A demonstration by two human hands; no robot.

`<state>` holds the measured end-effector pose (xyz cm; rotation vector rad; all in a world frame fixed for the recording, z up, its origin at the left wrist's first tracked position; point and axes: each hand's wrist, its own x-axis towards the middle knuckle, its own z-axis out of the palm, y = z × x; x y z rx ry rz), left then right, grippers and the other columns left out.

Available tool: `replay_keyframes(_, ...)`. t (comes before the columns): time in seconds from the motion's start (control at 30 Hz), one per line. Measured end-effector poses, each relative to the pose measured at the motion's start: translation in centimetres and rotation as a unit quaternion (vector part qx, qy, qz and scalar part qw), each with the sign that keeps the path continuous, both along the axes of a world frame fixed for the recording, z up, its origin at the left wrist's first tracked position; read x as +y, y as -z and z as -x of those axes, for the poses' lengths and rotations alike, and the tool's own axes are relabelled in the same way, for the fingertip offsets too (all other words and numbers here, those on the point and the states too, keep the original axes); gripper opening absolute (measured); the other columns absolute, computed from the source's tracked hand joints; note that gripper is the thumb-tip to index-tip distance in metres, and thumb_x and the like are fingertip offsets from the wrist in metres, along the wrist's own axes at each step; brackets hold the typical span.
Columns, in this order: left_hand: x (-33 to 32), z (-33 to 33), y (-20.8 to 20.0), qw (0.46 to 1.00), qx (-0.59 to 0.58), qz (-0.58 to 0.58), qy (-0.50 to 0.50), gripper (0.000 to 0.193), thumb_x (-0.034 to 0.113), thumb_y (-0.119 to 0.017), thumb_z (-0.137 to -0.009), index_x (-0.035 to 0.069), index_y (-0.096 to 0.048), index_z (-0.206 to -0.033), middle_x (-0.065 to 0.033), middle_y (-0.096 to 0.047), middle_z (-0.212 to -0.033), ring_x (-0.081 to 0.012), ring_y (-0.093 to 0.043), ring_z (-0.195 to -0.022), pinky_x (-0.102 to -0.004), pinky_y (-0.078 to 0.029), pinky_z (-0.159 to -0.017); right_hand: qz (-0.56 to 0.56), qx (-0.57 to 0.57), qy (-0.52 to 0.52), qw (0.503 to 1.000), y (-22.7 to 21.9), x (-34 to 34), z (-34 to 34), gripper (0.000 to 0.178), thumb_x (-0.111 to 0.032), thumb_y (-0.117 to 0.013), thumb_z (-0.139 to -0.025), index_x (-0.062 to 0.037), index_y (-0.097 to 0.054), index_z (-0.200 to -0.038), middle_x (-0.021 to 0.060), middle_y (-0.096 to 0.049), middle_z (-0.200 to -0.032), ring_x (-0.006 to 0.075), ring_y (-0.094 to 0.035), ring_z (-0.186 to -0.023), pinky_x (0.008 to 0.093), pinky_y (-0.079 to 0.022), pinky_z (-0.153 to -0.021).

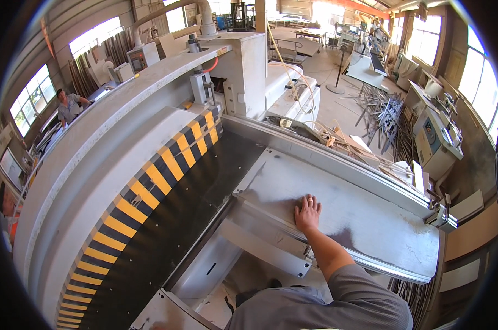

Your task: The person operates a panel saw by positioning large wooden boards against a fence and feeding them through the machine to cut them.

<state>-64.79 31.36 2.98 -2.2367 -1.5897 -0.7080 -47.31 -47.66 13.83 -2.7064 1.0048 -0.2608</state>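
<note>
My right hand [308, 213] lies palm down on a grey metal side table [364, 206], its fingers stretched out and slightly spread. It holds nothing, and a ring shows on one finger. To its left runs the dark bed [197, 206] of a large woodworking machine, dotted with small holes. Along the far side of that bed curves a pale machine beam [122, 129] with a yellow-and-black striped guard [150, 184]. A metal fence [337, 159] borders the side table beyond my hand. My left hand is out of the picture.
Past the fence lie wood offcuts [348, 143] and a heap of thin strips [389, 115]. A control cabinet [436, 137] stands at the right. Another person [70, 107] is at the far left behind the beam. A curved metal bracket [265, 247] spans the gap before me.
</note>
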Motion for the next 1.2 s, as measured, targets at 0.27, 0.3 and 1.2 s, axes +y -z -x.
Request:
replay_keyframes(0.27, -1.0, -0.3, 0.1, 0.992, -0.082, -0.062, 0.073, 0.076, 0.057, -0.048, -0.094, 0.001, -0.058, -0.145, -0.025, -0.052, -0.154, -0.0444, -0.042, -0.147, -0.0674, -0.035, -0.111, 0.001, -0.019, -0.002, 1.0, 0.1, -0.3, -0.3, 0.065, -0.043, -0.053, -0.103, -0.0063, -0.045, -0.156, 0.0157, -0.034, -0.169, 0.0343, -0.023, -0.16, 0.0556, -0.014, -0.13)
replay_keyframes(0.3, -1.2, -0.4, 0.1, 0.99, -0.093, -0.07, 0.082, 0.076, 0.057, -0.048, -0.094, 0.001, -0.058, -0.145, -0.025, -0.052, -0.154, -0.0443, -0.042, -0.148, -0.0673, -0.035, -0.111, -0.007, -0.001, 0.0, 1.0, 0.1, -0.3, -0.3, 0.065, -0.043, -0.053, -0.103, -0.0061, -0.045, -0.156, 0.0156, -0.034, -0.169, 0.0343, -0.023, -0.16, 0.0555, -0.014, -0.13)
replay_keyframes(1.2, -3.0, -2.1, -0.5, 0.997, -0.054, -0.009, 0.053, 0.077, 0.057, -0.049, -0.093, 0.002, -0.057, -0.146, -0.0236, -0.051, -0.154, -0.0435, -0.041, -0.148, -0.0671, -0.034, -0.112, -0.005, 0.007, 0.003, 1.0, -0.7, -0.2, -0.2, 0.065, -0.044, -0.053, -0.103, -0.0076, -0.045, -0.156, 0.0142, -0.035, -0.169, 0.034, -0.023, -0.16, 0.0549, -0.014, -0.13)
